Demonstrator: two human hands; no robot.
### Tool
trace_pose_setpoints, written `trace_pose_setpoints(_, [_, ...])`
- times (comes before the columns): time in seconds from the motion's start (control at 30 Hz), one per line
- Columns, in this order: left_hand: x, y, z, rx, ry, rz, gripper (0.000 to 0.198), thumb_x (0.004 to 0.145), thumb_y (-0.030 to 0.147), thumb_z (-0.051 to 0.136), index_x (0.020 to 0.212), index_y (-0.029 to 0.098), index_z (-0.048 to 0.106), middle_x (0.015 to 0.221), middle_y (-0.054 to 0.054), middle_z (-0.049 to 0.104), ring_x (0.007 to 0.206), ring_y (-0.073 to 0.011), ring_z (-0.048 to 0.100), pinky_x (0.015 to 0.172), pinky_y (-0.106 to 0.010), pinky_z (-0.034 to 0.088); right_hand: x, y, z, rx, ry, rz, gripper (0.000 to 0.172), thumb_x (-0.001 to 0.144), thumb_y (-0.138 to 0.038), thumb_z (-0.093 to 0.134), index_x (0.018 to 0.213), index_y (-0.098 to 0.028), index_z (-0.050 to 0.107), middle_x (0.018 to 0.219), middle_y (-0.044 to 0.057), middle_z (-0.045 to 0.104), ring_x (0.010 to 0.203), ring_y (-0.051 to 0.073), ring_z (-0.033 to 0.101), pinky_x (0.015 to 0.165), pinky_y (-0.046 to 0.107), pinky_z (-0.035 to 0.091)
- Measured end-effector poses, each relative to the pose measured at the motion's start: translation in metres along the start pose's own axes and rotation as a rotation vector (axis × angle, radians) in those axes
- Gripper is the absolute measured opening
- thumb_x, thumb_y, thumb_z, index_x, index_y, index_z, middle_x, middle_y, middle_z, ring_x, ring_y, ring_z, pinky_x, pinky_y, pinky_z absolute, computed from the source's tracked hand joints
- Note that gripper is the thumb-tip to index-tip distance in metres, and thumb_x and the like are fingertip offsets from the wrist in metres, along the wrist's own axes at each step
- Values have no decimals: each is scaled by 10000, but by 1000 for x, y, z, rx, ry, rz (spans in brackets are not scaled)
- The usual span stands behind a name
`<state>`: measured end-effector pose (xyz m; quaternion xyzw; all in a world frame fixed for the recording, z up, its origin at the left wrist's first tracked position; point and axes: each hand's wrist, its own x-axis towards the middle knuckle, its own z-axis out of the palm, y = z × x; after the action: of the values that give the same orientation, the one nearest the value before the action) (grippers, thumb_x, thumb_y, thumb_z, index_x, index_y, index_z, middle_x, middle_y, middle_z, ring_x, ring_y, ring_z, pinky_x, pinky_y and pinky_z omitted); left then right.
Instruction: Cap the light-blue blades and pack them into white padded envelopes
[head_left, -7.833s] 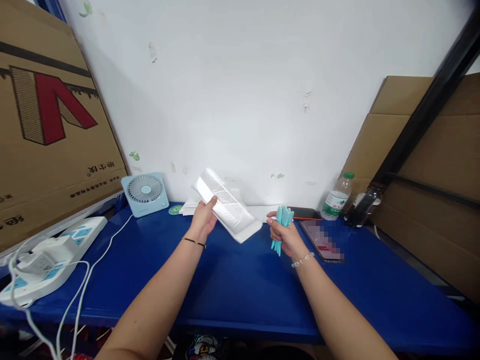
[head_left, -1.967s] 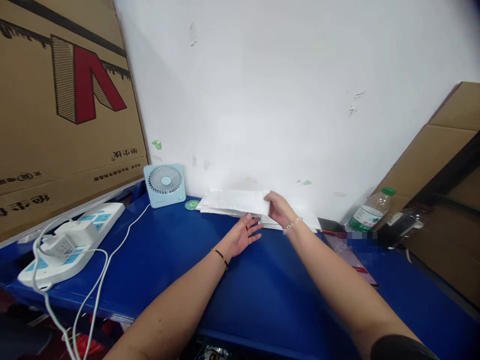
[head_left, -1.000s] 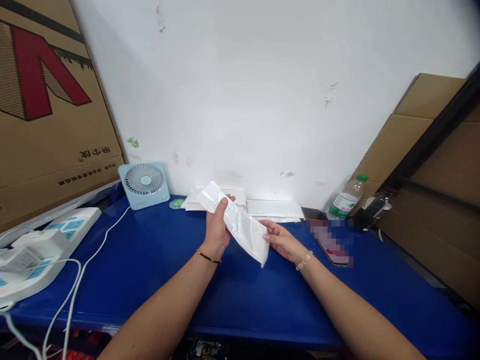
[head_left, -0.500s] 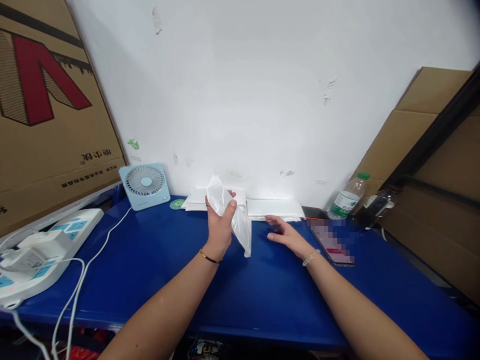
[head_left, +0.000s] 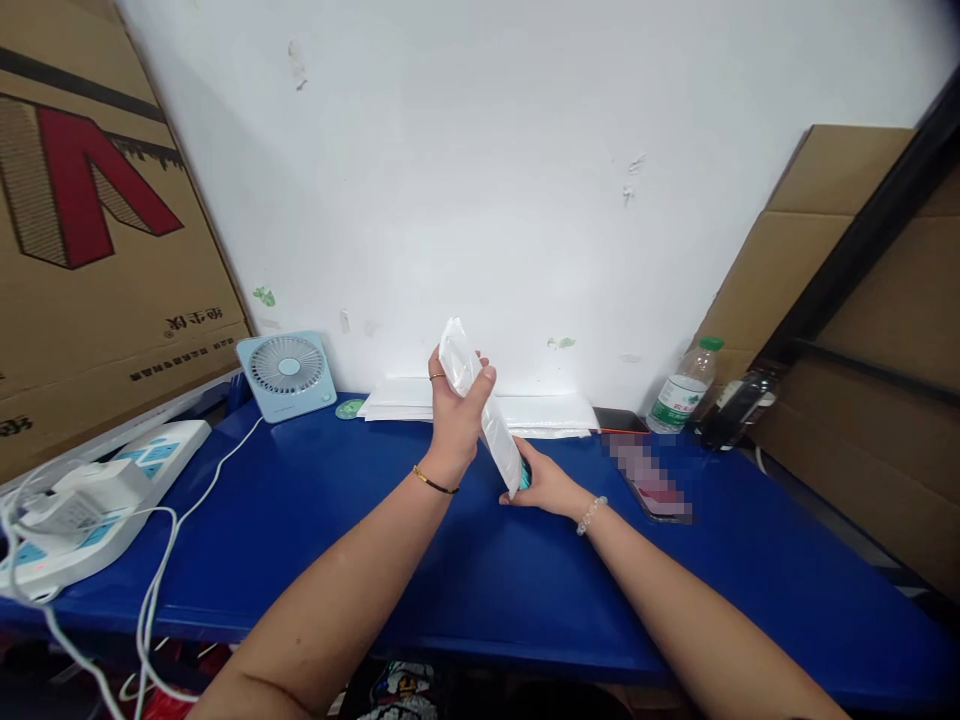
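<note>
My left hand grips a narrow white plastic bag, thumb on the near side. The bag slants above the blue table, its lower end towards my right. There my right hand curls its fingers around a teal and dark thing. Only a small part of that thing shows at the bag's lower end, so its kind is hidden. Behind my hands, flat white bags or sheets lie stacked along the wall.
A light blue fan stands at the back left, near a white power strip with cables. On the right are a phone, a water bottle and a dark bottle. Cardboard leans at the left.
My right hand has moved left to the bag's lower end and closed around the teal thing, which now shows. My left hand has shifted slightly up and right with the bag.
</note>
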<state>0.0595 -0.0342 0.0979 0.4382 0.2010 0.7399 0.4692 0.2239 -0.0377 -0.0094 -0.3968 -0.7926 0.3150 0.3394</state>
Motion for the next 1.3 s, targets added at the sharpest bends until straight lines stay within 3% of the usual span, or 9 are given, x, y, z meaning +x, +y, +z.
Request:
trace_pose_setpoints(0.13, [14,11,-2,61,3,51,549,673,360,753,1138,251,481,1078,-46,600,1024,-195,589,938,-363,423,1,4,1,-147,-12,-21,369,760,-339,665,1102,-220,593,1119,65,601,1023,253,549,915,393,414])
trace_pose_setpoints(0.2, [22,19,-5,87,2,85,570,658,368,763,1139,252,480,1072,-46,594,1014,-198,592,937,-369,423,2,4,1,-203,-34,-51,206,796,-347,628,958,-220,628,1021,53,610,968,238,552,884,378,425])
trace_pose_setpoints(0.3, [33,36,-8,88,-36,105,585,649,384,766,1139,246,478,1040,-43,594,998,-209,599,917,-378,438,2,4,0,-231,-46,-78,143,826,-350,593,886,-223,619,984,49,598,945,226,545,872,368,429])
trace_pose_setpoints(0.5, [45,71,-9,108,-37,142,566,643,386,763,1108,221,487,1008,-39,596,968,-210,602,890,-375,463,0,6,-4,-238,-71,-83,168,833,-314,581,973,-222,591,1107,72,563,981,220,536,887,372,433])
trace_pose_setpoints(0.63, [48,81,-12,117,-48,136,580,649,379,756,1136,225,482,1031,-46,590,1009,-228,588,908,-391,454,0,5,-7,-238,-83,-71,162,827,-316,588,960,-225,577,1115,67,559,968,210,544,870,360,442])
trace_pose_setpoints(0.87, [37,52,-23,317,-254,65,605,568,283,805,1108,186,549,934,-59,635,903,-224,620,852,-371,473,-2,1,-9,-217,-110,-55,161,811,-336,610,929,-228,587,1133,59,562,991,211,551,881,360,441])
trace_pose_setpoints(1.03, [41,30,-31,114,32,151,477,647,365,746,1029,165,541,870,-43,648,803,-174,632,761,-307,499,-2,3,-9,-250,-115,-52,193,816,-356,605,959,-228,585,1165,58,559,1023,212,546,888,353,442])
trace_pose_setpoints(1.3, [40,-2,-43,-45,180,86,483,664,322,739,1075,203,514,934,-41,664,865,-175,649,823,-326,503,-2,8,-7,-246,-99,-50,317,782,-379,644,1058,-236,584,1134,62,577,979,218,563,864,356,454])
